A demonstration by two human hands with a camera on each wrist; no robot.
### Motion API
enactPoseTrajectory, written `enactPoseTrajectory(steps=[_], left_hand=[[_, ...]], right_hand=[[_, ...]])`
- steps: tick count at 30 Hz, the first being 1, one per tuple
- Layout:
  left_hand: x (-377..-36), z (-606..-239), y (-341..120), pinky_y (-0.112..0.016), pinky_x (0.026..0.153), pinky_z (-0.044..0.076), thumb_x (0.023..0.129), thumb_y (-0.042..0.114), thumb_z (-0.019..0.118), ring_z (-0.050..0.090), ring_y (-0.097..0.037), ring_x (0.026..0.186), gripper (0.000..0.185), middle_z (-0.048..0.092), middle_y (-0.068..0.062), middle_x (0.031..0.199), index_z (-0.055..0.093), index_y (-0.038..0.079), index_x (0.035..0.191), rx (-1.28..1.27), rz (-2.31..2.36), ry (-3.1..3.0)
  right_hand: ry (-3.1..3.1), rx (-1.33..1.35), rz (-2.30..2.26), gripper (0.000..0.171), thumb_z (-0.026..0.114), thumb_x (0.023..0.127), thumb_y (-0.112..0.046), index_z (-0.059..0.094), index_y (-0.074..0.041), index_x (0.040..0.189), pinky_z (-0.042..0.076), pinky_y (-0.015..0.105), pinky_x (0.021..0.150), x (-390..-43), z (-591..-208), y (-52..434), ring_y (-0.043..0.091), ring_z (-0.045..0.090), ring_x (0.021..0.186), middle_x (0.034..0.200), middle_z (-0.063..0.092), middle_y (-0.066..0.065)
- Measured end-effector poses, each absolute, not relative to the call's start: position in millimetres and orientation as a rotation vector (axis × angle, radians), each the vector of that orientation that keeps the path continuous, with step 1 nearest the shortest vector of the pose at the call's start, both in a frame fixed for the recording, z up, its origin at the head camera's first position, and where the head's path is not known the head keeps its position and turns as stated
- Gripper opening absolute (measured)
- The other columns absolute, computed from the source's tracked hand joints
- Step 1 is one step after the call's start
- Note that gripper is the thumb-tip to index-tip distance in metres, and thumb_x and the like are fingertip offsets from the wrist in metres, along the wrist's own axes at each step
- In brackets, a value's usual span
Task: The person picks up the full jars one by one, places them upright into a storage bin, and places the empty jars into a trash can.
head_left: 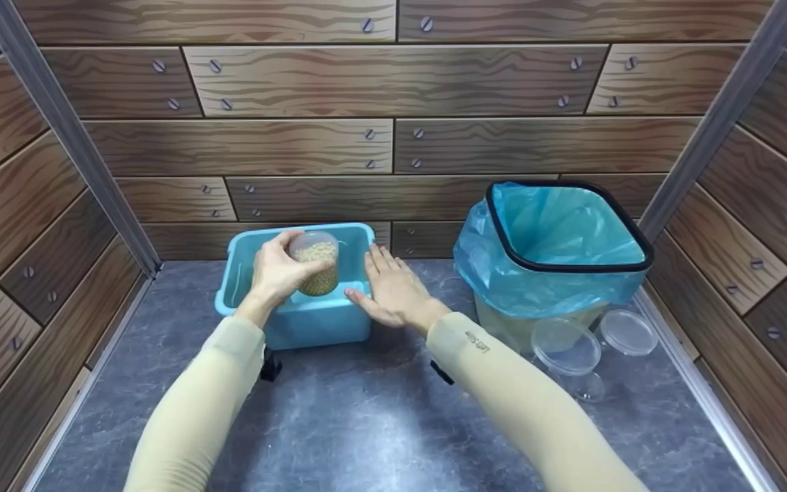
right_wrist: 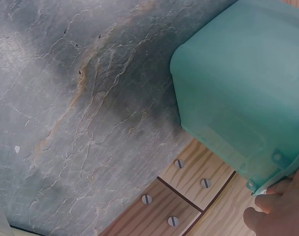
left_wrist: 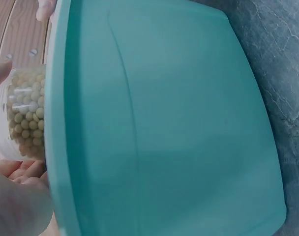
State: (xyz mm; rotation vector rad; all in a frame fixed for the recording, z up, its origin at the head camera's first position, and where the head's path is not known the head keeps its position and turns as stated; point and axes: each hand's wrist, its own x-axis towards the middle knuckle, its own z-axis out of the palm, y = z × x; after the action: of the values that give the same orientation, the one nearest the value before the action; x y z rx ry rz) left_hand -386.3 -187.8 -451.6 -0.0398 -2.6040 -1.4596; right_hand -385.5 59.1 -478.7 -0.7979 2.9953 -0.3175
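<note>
My left hand [head_left: 279, 273] grips a clear lidded jar of pale beans [head_left: 316, 263] and holds it tilted inside a turquoise plastic tub [head_left: 311, 324]. In the left wrist view the jar of beans [left_wrist: 25, 118] shows past the tub's wall [left_wrist: 164, 123], with my left hand's fingers [left_wrist: 19, 169] under it. My right hand [head_left: 393, 290] lies flat with straight fingers against the tub's right rim. In the right wrist view the tub [right_wrist: 248, 93] fills the upper right and a fingertip of my right hand [right_wrist: 277, 211] touches its rim.
A bin with a blue bag liner [head_left: 557, 249] stands at the right. In front of it stand an open clear jar [head_left: 566, 348] and its loose lid [head_left: 628, 332]. Wood-pattern walls close in the grey marbled tabletop [head_left: 366, 424] on three sides.
</note>
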Motion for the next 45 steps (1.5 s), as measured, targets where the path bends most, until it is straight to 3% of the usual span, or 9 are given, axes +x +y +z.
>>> enactPoseTrajectory(steps=[11,32,45], left_hand=[[-391,-460,-189,-0.056,0.123,0.054,0.087,0.046,0.097,0.064,-0.039,0.145,0.097,0.064,-0.018,0.162,0.054,0.008,0.165,-0.005,-1.417,-2.723],[-394,-465,-190,-0.059,0.125,0.051,0.087,0.043,0.095,0.061,-0.042,0.149,0.098,0.061,-0.022,0.163,0.052,0.003,0.165,0.009,-1.363,-2.839],[-393,-463,-197,-0.057,0.127,0.051,0.094,0.042,0.091,0.058,-0.040,0.154,0.093,0.058,-0.019,0.167,0.048,0.006,0.168,0.025,-1.465,-2.796]], right_hand=[[2.989,-0.786,-0.326,0.099,0.029,0.115,-0.072,0.015,0.002,0.179,0.018,0.057,0.145,-384,-478,58,0.042,0.014,0.178,0.190,0.009,0.022],[2.997,-0.814,-0.306,0.099,0.028,0.115,-0.073,0.017,0.003,0.178,0.019,0.057,0.144,-383,-477,59,0.044,0.016,0.178,0.190,0.009,0.023],[2.993,-0.784,-0.292,0.100,0.029,0.114,-0.073,0.016,0.002,0.179,0.019,0.058,0.144,-382,-476,59,0.041,0.013,0.178,0.190,0.008,0.023]])
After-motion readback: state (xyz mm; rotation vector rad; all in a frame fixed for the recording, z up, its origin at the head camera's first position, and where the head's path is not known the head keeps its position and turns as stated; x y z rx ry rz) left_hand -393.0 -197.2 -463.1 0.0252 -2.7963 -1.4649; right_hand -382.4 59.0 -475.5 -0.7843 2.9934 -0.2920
